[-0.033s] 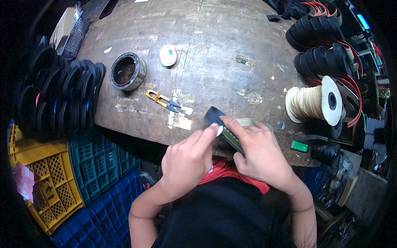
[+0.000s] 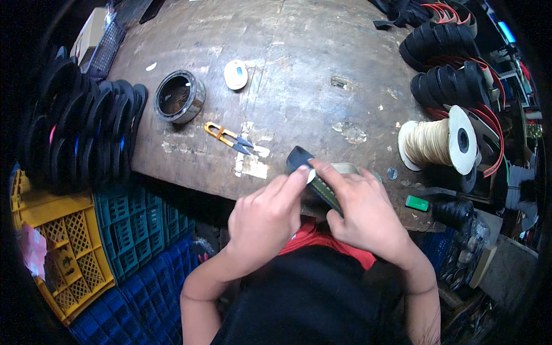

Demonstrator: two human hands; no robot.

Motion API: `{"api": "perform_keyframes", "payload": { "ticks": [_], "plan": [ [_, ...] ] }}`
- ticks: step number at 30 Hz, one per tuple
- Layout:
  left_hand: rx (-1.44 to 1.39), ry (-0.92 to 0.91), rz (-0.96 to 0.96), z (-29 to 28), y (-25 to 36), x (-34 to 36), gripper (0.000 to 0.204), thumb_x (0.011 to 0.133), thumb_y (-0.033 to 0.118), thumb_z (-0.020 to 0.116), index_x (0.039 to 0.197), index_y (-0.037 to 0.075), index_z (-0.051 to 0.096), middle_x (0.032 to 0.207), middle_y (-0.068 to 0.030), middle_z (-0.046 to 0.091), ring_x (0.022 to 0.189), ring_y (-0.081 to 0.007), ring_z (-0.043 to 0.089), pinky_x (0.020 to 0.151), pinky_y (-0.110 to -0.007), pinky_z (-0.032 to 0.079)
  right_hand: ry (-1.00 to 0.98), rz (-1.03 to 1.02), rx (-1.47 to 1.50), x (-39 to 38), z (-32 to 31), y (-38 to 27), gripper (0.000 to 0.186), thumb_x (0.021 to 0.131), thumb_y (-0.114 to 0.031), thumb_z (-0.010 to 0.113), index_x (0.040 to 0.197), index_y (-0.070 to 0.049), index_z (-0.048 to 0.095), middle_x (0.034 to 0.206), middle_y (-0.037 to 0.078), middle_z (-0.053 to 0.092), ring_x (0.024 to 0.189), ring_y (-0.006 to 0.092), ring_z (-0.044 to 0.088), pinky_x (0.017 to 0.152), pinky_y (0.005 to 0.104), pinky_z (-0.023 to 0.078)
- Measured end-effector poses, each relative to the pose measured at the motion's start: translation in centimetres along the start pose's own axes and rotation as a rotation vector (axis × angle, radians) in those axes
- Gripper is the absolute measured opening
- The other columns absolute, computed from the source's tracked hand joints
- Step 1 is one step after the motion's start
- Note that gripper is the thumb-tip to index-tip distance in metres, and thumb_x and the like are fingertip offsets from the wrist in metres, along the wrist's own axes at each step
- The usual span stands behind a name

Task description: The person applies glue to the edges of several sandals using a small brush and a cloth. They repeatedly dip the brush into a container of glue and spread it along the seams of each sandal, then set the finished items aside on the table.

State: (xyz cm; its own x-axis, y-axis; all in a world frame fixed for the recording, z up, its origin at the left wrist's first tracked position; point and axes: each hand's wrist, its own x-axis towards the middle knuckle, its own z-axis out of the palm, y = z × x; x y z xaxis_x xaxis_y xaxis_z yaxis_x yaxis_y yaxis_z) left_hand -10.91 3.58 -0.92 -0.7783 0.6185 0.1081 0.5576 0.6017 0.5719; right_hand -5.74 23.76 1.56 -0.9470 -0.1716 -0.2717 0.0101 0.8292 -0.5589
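My right hand point(image 2: 368, 215) grips a black strap-like piece point(image 2: 325, 193) with a line of light green stitching along its edge. The piece slants at the table's near edge, and its dark rounded end points away from me. My left hand point(image 2: 266, 215) is closed in a pinch, its fingertips against the strap; a small white thing point(image 2: 311, 175), too small to name, shows there. Beyond the right fingers a beige band point(image 2: 347, 168) is partly hidden. Orange-handled thread snips point(image 2: 229, 138) lie to the left of the strap.
On the worn wooden table point(image 2: 299, 98) stand a round dark tin point(image 2: 198, 103), a white round container point(image 2: 236, 75) and a spool of cream cord point(image 2: 428, 142). A green box point(image 2: 417, 203) lies at right. Black soles point(image 2: 86, 126) pile up at left, above plastic crates point(image 2: 75, 247).
The left fingertips and the white thing have shifted slightly away from me and to the right along the strap. The right hand keeps its grip; the whole view moved a little.
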Motion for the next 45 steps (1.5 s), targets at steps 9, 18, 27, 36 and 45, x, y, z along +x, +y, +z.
{"api": "perform_keyframes", "payload": {
  "ticks": [9,18,27,36,45],
  "plan": [
    [-0.36,0.105,-0.213,-0.3,-1.4,-5.3,0.025,0.098,-0.006,0.065,0.123,-0.002,0.069,0.097,-0.018,0.076,0.075,-0.0245,0.077,0.069,-0.034,0.06,-0.092,-0.057,-0.056,0.3,-1.1,0.6,0.097,0.081,-0.012,0.07,0.163,0.007,0.022,0.098,0.028,0.075,0.098,0.0461,0.073,0.11,0.0634,0.046],
    [-0.359,0.118,-0.198,-0.2,-1.1,-5.4,0.033,0.094,-0.002,0.069,0.127,0.004,0.069,0.099,-0.0153,0.076,0.08,-0.034,0.077,0.066,-0.042,0.061,-0.259,-0.182,-0.142,2.0,-3.4,1.7,0.054,0.077,-0.013,0.071,0.126,-0.001,0.053,0.093,0.023,0.074,0.099,0.0423,0.073,0.111,0.0602,0.045],
    [0.017,-0.058,0.032,-1.0,0.9,0.5,0.036,0.095,0.008,0.068,0.13,0.013,0.069,0.091,-0.012,0.068,0.074,-0.0366,0.072,0.063,-0.047,0.057,-0.188,-0.172,-0.209,1.6,-2.3,1.5,0.054,0.074,-0.012,0.071,0.126,-0.004,0.059,0.094,0.019,0.076,0.098,0.0416,0.073,0.109,0.0578,0.045],
    [-0.279,0.156,-0.208,-3.2,-4.6,-0.9,0.016,0.102,0.008,0.064,0.118,0.005,0.068,0.089,-0.0171,0.075,0.077,-0.0316,0.076,0.067,-0.043,0.057,-0.244,-0.349,-0.455,1.4,-3.3,1.5,0.043,0.081,-0.015,0.072,0.124,-0.013,0.064,0.107,0.01,0.073,0.111,0.0299,0.072,0.116,0.0576,0.042],
    [-0.684,0.347,-0.451,-1.6,-8.8,-9.0,0.012,0.106,0.007,0.061,0.116,0.001,0.065,0.077,-0.0034,0.067,0.063,-0.0066,0.057,0.055,-0.025,0.045,0.156,-0.534,-0.841,0.7,-3.6,4.1,0.033,0.091,-0.023,0.068,0.124,-0.019,0.065,0.154,0.009,0.056,0.155,0.0275,0.042,0.131,0.0634,0.018]
  ]
}}
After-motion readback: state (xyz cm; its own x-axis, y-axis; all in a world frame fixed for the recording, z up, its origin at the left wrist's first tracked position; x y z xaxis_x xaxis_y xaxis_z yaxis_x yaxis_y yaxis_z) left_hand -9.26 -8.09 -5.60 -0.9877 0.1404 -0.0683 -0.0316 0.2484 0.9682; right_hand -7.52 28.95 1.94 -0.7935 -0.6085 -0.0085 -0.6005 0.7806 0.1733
